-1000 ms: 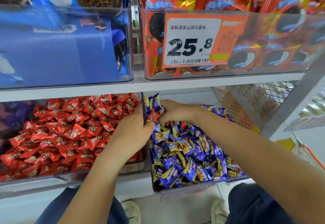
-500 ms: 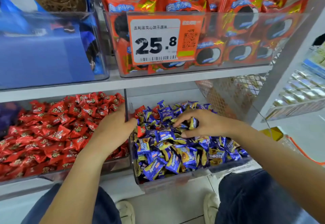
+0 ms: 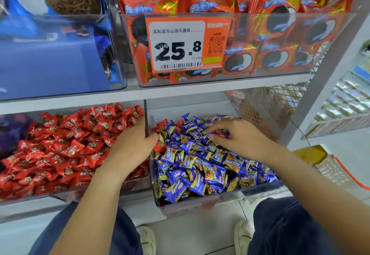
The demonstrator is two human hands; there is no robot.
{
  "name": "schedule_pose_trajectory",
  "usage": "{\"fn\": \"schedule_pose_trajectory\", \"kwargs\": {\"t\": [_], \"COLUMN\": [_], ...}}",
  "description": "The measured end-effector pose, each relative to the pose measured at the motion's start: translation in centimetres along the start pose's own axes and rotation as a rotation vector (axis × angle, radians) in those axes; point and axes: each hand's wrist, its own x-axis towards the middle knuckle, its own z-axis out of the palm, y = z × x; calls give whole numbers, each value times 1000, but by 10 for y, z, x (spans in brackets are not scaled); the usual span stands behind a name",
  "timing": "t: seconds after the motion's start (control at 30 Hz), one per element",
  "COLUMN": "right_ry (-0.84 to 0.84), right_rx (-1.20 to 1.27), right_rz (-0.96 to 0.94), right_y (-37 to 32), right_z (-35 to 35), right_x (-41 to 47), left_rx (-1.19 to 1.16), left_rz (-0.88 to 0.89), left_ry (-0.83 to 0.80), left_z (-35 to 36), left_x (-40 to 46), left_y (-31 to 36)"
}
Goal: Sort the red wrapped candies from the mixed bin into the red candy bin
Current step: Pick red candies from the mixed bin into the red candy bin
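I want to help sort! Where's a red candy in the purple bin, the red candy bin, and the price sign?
red candy (image 3: 162,125): head view, middle of its wrapper.
red candy bin (image 3: 66,194): head view, clear front wall.
price sign (image 3: 177,44): head view, white panel.

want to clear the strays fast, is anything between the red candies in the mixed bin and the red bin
Only the clear divider wall separates them. The red candies lie right beside it, near the left hand, partly tucked among purple candies.
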Motion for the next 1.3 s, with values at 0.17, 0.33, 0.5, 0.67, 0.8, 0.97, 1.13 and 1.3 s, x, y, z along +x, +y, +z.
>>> {"fn": "schedule_pose_trajectory", "kwargs": {"t": [0.17, 0.33, 0.5, 0.67, 0.8, 0.97, 1.13, 1.3], "right_ry": [-194, -397, -488, -562, -539, -513, -348, -158], "right_rx": [127, 102, 408, 601, 676, 573, 522, 320], "right_rz": [20, 216, 140, 189, 72, -110, -170, -214], "right_y": [-49, -42, -49, -41, -44, -45, -28, 1], "right_z": [26, 76, 93, 87, 64, 39, 18, 13], "right_x": [82, 148, 161, 153, 128, 90, 46, 13], "left_rx": [-4, -15, 29, 33, 34, 17, -8, 7], "left_rz": [2, 6, -17, -11, -5, 3, -12, -22], "left_ry": [12, 13, 1, -12, -13, -7, -7, -19], "left_z": [1, 3, 4, 3, 5, 4, 4, 4], "left_x": [1, 3, 8, 9, 11, 9, 5, 6], "left_y": [-1, -6, -9, -9, -11, -8, -6, -7]}}
